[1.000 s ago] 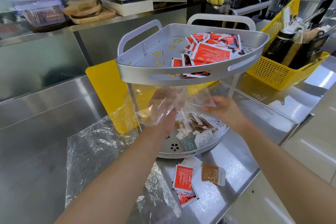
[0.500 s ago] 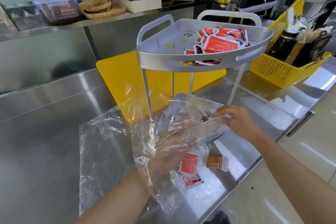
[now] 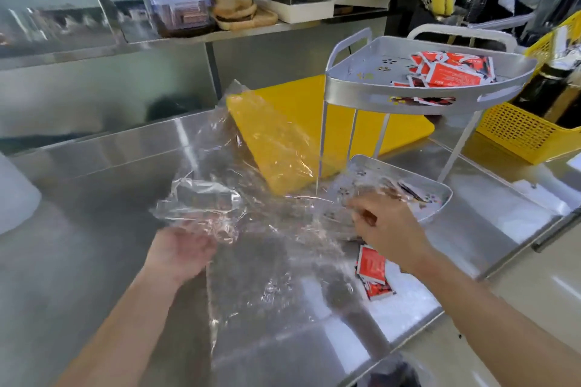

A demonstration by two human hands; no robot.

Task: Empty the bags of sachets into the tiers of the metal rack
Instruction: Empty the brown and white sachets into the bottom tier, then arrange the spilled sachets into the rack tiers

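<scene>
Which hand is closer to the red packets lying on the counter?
The right hand. It hangs just above the red packets, at the lower tier's edge. The left hand is far off to their left, touching the clear plastic bag.

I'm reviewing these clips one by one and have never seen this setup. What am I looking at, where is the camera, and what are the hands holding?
No machine here: a person wears a camera on the head, looking down at both bare hands. The left hand and right hand hold a clear plastic bag above a steel counter. A two-tier metal rack carries red sachets on top and mixed sachets in the lower tier. Spilled red sachets lie on the counter, with a yellow cutting board behind.
</scene>
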